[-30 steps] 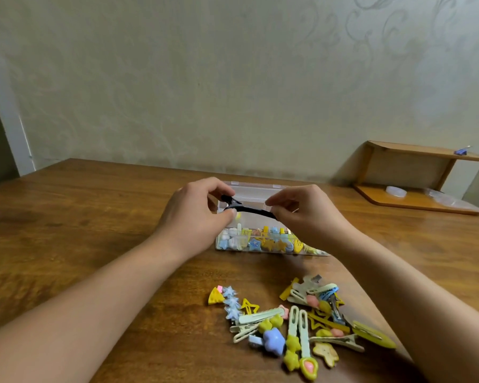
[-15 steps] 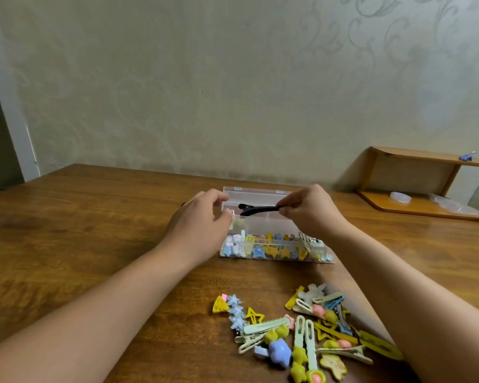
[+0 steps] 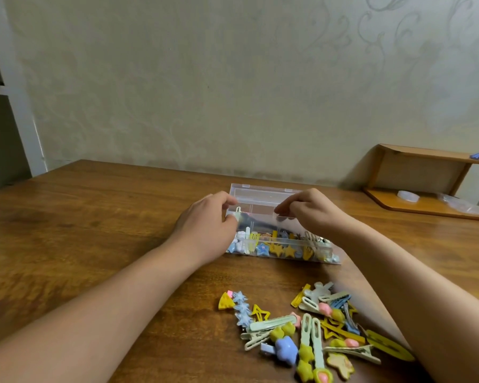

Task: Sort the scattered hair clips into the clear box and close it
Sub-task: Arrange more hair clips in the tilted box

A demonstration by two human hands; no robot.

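Note:
The clear box (image 3: 263, 193) stands open mid-table with its lid tipped back, and several coloured clips fill its front compartments. My left hand (image 3: 205, 228) grips the box's left end, fingers curled over the wall. Low over the box's back row, my right hand (image 3: 310, 211) pinches the right end of a black hair clip (image 3: 260, 223), which shows as a dark blur inside the box. A scattered pile of hair clips (image 3: 313, 327) lies on the table in front of the box, between my forearms.
The wooden table (image 3: 94, 230) reaches back to a pale patterned wall. At the far right stands a small wooden shelf (image 3: 426, 158) holding a blue clip (image 3: 477, 155), a white ring (image 3: 408, 195) and clear plastic.
Both hands held the black clip above the box; the left hand let go and took the box's left end. The right hand lowered the clip into the box.

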